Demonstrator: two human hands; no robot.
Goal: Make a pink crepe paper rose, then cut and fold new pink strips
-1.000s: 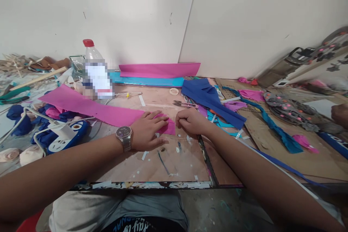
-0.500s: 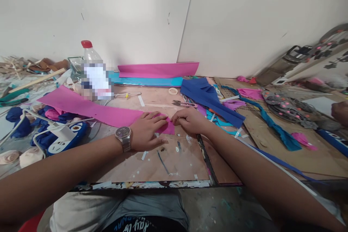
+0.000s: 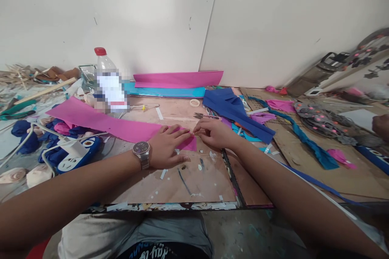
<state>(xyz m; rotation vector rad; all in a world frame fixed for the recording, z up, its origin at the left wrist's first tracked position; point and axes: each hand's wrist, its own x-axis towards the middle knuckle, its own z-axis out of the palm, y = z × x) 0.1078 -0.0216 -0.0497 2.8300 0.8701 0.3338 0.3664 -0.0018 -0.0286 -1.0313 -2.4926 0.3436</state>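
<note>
Pink fabric strip (image 3: 103, 120) is laid flat across the table (image 3: 197, 186), running from the far left toward the middle, where its near end is being worked by two bare hands.

Head view: the left hand (image 3: 167, 149) is pressed palm down on the strip's near end, fingers spread and flat, so that part of the cloth is hidden beneath it. A wristwatch (image 3: 141, 153) is worn on that wrist. The right hand (image 3: 212, 132) is met with the left at the strip's edge; its fingertips are pinched together on the pink cloth, though the exact hold is too small to be made out. A pink corner is seen between the two hands.

Behind the strip a plastic bottle with a red cap (image 3: 107, 83) is stood, its label blurred out. A white and blue power strip (image 3: 74, 153) is seen to the left, partly covered by cables. Small scissors (image 3: 206, 116) are partly hidden just beyond the right hand, beside blue cloth (image 3: 235, 113). A folded pink length (image 3: 179, 78) is leaned against the wall. At the far right edge another person's hand (image 3: 382, 125) is cut off by the frame.
</note>
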